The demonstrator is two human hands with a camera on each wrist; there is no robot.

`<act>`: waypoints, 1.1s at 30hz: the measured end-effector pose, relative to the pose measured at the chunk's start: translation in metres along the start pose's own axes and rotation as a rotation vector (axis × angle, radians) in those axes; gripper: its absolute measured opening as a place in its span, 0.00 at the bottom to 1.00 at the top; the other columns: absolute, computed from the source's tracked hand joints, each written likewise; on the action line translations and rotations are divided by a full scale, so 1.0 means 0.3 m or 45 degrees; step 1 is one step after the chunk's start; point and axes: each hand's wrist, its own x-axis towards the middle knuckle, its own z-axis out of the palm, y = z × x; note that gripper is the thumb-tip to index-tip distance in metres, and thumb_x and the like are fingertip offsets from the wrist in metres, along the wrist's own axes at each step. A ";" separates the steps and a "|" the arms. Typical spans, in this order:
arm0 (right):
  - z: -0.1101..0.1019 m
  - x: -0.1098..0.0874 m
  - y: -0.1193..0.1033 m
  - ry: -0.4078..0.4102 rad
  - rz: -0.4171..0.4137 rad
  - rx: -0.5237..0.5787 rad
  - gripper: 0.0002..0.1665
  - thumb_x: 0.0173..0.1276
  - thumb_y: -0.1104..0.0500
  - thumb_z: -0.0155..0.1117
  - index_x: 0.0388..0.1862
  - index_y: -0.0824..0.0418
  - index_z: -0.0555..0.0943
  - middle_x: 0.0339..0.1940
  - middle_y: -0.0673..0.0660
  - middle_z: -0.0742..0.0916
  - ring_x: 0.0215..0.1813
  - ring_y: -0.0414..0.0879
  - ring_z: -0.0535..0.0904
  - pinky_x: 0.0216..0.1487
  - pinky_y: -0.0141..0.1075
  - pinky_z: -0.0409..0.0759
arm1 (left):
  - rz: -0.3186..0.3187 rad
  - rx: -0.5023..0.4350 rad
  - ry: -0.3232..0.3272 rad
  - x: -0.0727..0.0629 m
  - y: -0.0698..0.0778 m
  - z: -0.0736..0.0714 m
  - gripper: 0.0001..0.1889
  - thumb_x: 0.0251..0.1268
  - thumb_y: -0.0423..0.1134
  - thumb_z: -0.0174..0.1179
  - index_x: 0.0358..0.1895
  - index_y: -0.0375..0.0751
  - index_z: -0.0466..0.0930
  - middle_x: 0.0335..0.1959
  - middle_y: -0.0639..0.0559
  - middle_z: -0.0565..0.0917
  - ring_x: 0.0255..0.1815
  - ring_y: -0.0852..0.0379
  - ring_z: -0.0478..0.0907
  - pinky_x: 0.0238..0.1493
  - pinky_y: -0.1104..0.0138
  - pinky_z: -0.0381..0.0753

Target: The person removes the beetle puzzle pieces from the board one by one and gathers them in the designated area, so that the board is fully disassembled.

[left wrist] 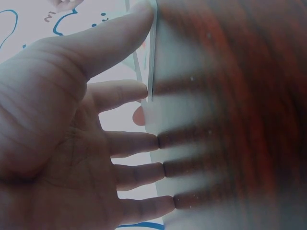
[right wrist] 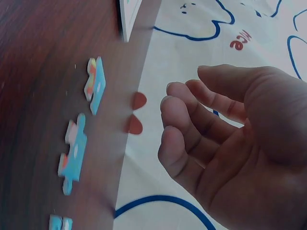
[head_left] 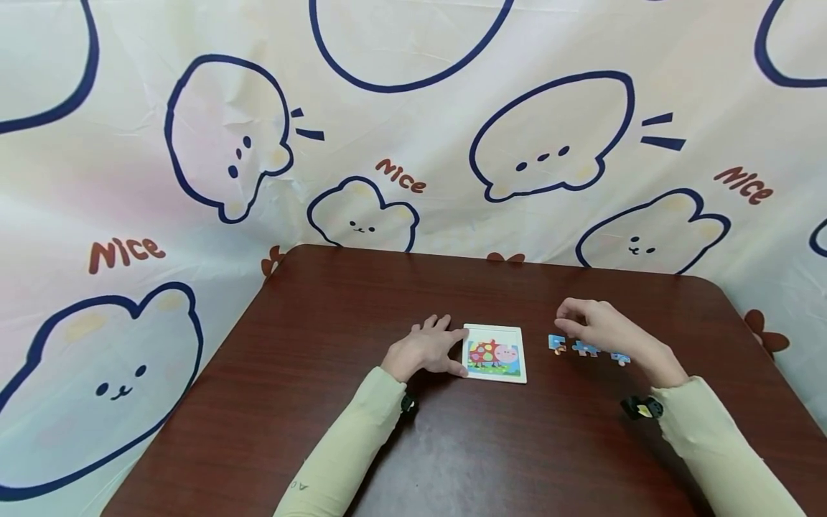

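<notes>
3 puzzle pieces (head_left: pixel 584 349), right of centre, could scatter if the relaxed, empty right hand (head_left: pixel 604 327) brushes them; left hand (head_left: pixel 423 348), spread, touches the board (head_left: pixel 494 333)

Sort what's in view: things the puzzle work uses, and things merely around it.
Part of the job:
puzzle board, touched by the left hand
three loose pieces, near the right hand

Just around it:
brown table underneath
printed cloth behind

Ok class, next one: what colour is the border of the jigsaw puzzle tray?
White; the jigsaw puzzle tray shows its border best in the head view.
</notes>
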 end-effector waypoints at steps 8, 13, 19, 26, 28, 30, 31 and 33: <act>0.038 0.022 -0.042 -0.106 0.043 0.072 0.09 0.73 0.52 0.60 0.47 0.54 0.78 0.33 0.57 0.84 0.26 0.47 0.78 0.22 0.37 0.77 | 0.012 -0.015 0.001 -0.001 0.008 -0.002 0.42 0.61 0.63 0.62 0.77 0.62 0.57 0.81 0.45 0.49 0.82 0.41 0.44 0.76 0.44 0.51; 0.069 0.053 -0.069 -0.115 0.006 0.068 0.08 0.73 0.53 0.61 0.47 0.53 0.77 0.31 0.54 0.83 0.26 0.45 0.78 0.26 0.36 0.77 | 0.010 -0.004 0.002 -0.002 0.010 -0.003 0.42 0.61 0.64 0.62 0.77 0.62 0.56 0.81 0.45 0.49 0.82 0.42 0.43 0.76 0.44 0.51; 0.107 0.094 -0.105 -0.161 -0.003 0.100 0.12 0.72 0.55 0.61 0.51 0.56 0.76 0.31 0.55 0.83 0.25 0.45 0.76 0.28 0.37 0.79 | 0.004 0.007 0.004 -0.003 0.006 -0.004 0.42 0.60 0.64 0.62 0.76 0.62 0.57 0.81 0.45 0.50 0.81 0.41 0.44 0.76 0.44 0.52; 0.134 0.123 -0.141 -0.184 -0.082 0.095 0.15 0.72 0.56 0.61 0.53 0.60 0.76 0.32 0.54 0.84 0.24 0.43 0.76 0.30 0.35 0.79 | -0.001 -0.009 0.005 -0.004 0.006 -0.004 0.42 0.60 0.63 0.63 0.76 0.62 0.58 0.81 0.45 0.50 0.81 0.41 0.44 0.76 0.44 0.52; 0.142 0.129 -0.147 -0.184 -0.094 0.092 0.15 0.71 0.55 0.62 0.53 0.59 0.76 0.32 0.52 0.84 0.25 0.43 0.76 0.30 0.34 0.79 | -0.003 -0.012 0.005 -0.003 0.006 -0.005 0.42 0.60 0.63 0.63 0.76 0.62 0.58 0.81 0.45 0.50 0.81 0.41 0.44 0.76 0.44 0.52; 0.150 0.134 -0.151 -0.193 -0.106 0.093 0.16 0.71 0.55 0.62 0.54 0.59 0.76 0.33 0.52 0.84 0.25 0.42 0.76 0.30 0.34 0.79 | -0.006 -0.014 0.003 -0.004 0.007 -0.006 0.42 0.60 0.63 0.63 0.76 0.62 0.58 0.81 0.45 0.50 0.81 0.41 0.44 0.76 0.45 0.52; 0.154 0.137 -0.152 -0.200 -0.110 0.098 0.16 0.71 0.55 0.63 0.54 0.59 0.76 0.34 0.52 0.84 0.26 0.42 0.76 0.30 0.34 0.79 | -0.006 -0.015 0.002 -0.004 0.008 -0.006 0.42 0.60 0.63 0.63 0.76 0.62 0.58 0.81 0.44 0.50 0.81 0.41 0.44 0.76 0.44 0.52; 0.162 0.142 -0.154 -0.213 -0.108 0.109 0.16 0.71 0.55 0.63 0.54 0.58 0.76 0.35 0.52 0.85 0.27 0.43 0.76 0.31 0.34 0.80 | -0.009 -0.012 0.000 -0.004 0.008 -0.006 0.42 0.60 0.63 0.63 0.76 0.62 0.58 0.81 0.44 0.50 0.81 0.41 0.44 0.76 0.45 0.51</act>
